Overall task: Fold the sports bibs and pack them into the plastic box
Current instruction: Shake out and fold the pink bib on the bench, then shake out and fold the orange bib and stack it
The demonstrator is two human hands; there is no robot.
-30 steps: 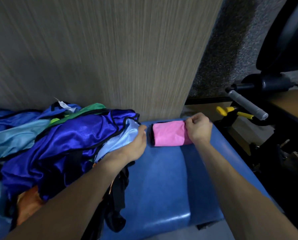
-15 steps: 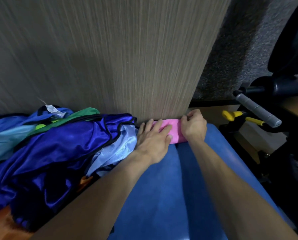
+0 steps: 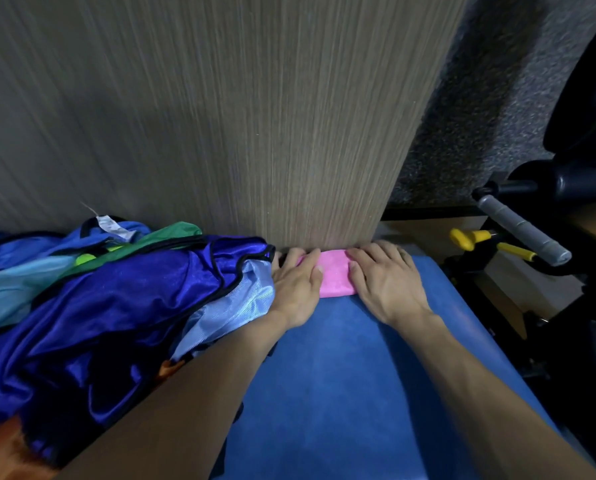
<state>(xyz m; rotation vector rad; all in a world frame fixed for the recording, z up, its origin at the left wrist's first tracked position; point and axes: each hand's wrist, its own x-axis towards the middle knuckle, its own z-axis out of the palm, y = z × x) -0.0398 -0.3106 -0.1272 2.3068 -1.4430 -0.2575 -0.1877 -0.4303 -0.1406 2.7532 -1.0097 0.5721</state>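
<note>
We press our left hand and right hand, fingers flat and grasping nothing, on the folded pink bib, a compact rectangle on the blue padded bench.

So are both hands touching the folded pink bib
Touching. The head view shows the left hand and right hand lying flat on the folded pink bib, fingers covering its two ends.

Both hands hide the ends of the pink bib.
</note>
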